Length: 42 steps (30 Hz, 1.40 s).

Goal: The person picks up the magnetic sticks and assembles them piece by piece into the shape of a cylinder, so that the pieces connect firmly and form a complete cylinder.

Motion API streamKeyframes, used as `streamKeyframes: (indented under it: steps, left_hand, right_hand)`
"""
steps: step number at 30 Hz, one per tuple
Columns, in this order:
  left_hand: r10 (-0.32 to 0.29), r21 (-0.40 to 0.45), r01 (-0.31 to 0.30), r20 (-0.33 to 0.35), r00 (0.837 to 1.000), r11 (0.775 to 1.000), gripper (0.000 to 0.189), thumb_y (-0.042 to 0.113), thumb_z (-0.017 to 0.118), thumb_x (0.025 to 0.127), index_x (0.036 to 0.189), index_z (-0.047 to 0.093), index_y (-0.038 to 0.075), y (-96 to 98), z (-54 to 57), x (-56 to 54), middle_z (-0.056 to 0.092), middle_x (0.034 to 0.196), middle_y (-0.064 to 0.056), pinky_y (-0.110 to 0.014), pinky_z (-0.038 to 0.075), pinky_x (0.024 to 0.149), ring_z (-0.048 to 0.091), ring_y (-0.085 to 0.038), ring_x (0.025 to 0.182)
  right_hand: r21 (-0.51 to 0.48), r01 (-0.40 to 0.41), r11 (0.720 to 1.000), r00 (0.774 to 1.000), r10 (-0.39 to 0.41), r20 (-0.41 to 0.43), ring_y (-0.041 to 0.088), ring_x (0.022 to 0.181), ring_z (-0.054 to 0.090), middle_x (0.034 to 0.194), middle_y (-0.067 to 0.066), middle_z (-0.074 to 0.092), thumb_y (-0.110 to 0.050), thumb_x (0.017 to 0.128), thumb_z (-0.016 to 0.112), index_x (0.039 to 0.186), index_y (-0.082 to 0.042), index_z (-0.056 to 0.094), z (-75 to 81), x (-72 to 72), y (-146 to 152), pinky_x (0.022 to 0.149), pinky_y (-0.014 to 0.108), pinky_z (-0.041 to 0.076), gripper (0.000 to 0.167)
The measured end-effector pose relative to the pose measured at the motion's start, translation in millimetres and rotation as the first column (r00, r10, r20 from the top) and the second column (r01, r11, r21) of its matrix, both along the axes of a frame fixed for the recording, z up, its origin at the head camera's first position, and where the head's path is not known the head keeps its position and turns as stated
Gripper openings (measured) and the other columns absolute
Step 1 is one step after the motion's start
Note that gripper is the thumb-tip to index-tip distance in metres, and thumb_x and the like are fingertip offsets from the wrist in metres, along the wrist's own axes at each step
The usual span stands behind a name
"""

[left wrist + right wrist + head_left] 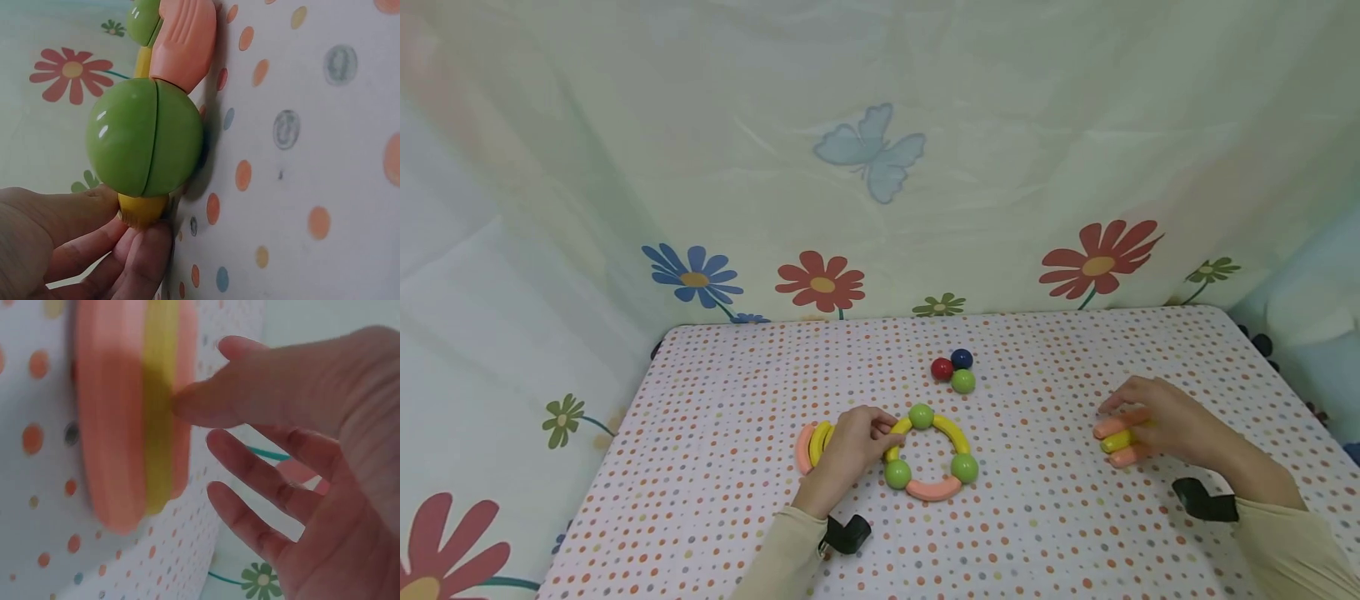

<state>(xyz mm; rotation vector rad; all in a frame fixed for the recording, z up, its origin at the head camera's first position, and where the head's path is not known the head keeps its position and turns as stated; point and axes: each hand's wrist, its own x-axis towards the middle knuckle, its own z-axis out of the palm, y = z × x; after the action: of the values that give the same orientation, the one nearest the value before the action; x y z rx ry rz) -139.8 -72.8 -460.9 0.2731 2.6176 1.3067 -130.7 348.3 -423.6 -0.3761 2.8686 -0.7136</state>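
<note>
A ring of three green balls [965, 467] joined by two yellow curved bars [951, 433] and one salmon curved bar [934, 489] lies mid-table. My left hand [853, 446] pinches its left yellow bar [142, 211] between thumb and fingers, just below a green ball [145, 137] in the left wrist view. On the right, my right hand [1180, 425] is at a row of loose curved bars, a yellow one [159, 412] between salmon ones [112, 425]. Its thumb tip overlaps the row in the right wrist view, while the other fingers are spread and hold nothing.
Behind the ring, a red ball [942, 369], a blue ball [962, 359] and a green ball [963, 382] sit close together. Several curved bars, salmon [804, 448] and yellow [820, 442], lie left of the left hand, partly hidden by it. A flowered curtain [985, 183] borders the dotted table [730, 375].
</note>
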Motion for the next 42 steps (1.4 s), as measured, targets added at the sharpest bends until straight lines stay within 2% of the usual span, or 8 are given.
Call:
streamKeyframes:
  steps: [8,17,20,24,27,35,38,42]
  left_hand:
    - [0.023,-0.006,-0.023,0.030,0.999,1.000,0.018,0.009,0.083,0.090,0.104,0.076,0.000,1.8,-1.5,-2.0,0.065,0.085,0.001,-0.018,0.048,0.061,0.057,-0.008,0.073]
    - [0.023,-0.007,-0.022,0.034,0.999,1.000,0.019,0.010,0.084,0.089,0.104,0.076,0.000,2.5,-2.6,-2.1,0.065,0.086,0.000,-0.018,0.049,0.061,0.058,-0.009,0.075]
    - [0.022,-0.008,-0.022,0.028,0.999,1.000,0.019,0.010,0.084,0.089,0.104,0.076,0.000,0.8,-3.5,-1.3,0.065,0.086,0.001,-0.018,0.048,0.062,0.057,-0.008,0.074]
    - [0.020,-0.007,-0.020,0.013,1.000,1.000,0.019,0.009,0.084,0.089,0.103,0.076,0.000,-2.2,-4.6,-0.6,0.066,0.086,0.000,-0.018,0.048,0.062,0.057,-0.008,0.074]
    - [0.020,-0.001,-0.020,0.020,1.000,1.000,0.019,0.009,0.084,0.089,0.103,0.076,-0.001,-2.7,-5.3,-1.0,0.066,0.086,0.000,-0.018,0.048,0.062,0.057,-0.009,0.074]
    - [0.024,0.017,-0.025,0.035,0.999,1.000,0.019,0.009,0.084,0.089,0.103,0.076,-0.001,-0.2,-6.4,-2.8,0.065,0.085,0.000,-0.018,0.048,0.061,0.057,-0.009,0.073]
    - [0.023,0.028,-0.024,0.038,0.999,0.999,0.018,0.008,0.084,0.089,0.103,0.076,-0.001,-0.6,-6.6,-3.6,0.065,0.085,0.000,-0.018,0.047,0.061,0.057,-0.009,0.073]
    - [0.018,0.031,-0.019,0.032,0.999,0.999,0.019,0.008,0.084,0.089,0.103,0.075,-0.002,-2.0,-6.8,-4.5,0.065,0.085,0.000,-0.018,0.047,0.060,0.057,-0.009,0.072]
  right_hand:
    - [0.067,0.010,0.998,0.997,-0.005,-0.074,0.044,0.099,0.062,0.099,0.013,0.067,0.011,0.081,0.079,0.096,-0.003,0.074,-10.4,-5.6,2,0.086,0.067,0.050,0.022]
    - [0.076,-0.013,0.997,1.000,0.015,-0.018,0.027,0.089,0.064,0.095,0.004,0.067,0.003,0.086,0.081,0.101,-0.003,0.076,-12.5,-10.1,-12,0.080,0.055,0.055,0.016]
    - [0.062,-0.062,0.996,0.992,0.069,-0.105,0.021,0.086,0.064,0.094,-0.002,0.068,-0.005,0.090,0.082,0.101,-0.006,0.076,-11.3,-9.8,-28,0.077,0.047,0.057,0.012]
    - [-0.114,-0.171,0.979,0.958,0.138,-0.252,0.010,0.086,0.065,0.095,-0.009,0.068,-0.009,0.093,0.080,0.104,-0.011,0.076,-9.2,-9.8,-65,0.074,0.034,0.059,0.012]
    - [-0.292,-0.258,0.921,0.941,0.171,-0.292,0.007,0.092,0.066,0.102,-0.007,0.069,-0.002,0.091,0.080,0.109,-0.010,0.073,-7.2,-11.6,-100,0.079,0.032,0.060,0.021]
    - [-0.682,-0.206,0.701,0.978,0.129,-0.163,0.020,0.106,0.066,0.120,0.018,0.063,0.005,0.095,0.072,0.124,0.006,0.058,-11.6,-28.6,-181,0.093,0.030,0.058,0.031]
    - [-0.733,-0.172,0.658,0.985,0.117,-0.126,0.023,0.108,0.065,0.125,0.022,0.060,0.008,0.097,0.069,0.129,0.008,0.055,-14.5,-35.5,-195,0.094,0.029,0.057,0.035]
    - [-0.763,-0.139,0.632,0.990,0.107,-0.091,0.021,0.108,0.063,0.126,0.024,0.059,0.011,0.096,0.067,0.131,0.008,0.053,-17.7,-40.8,-201,0.093,0.025,0.056,0.037]
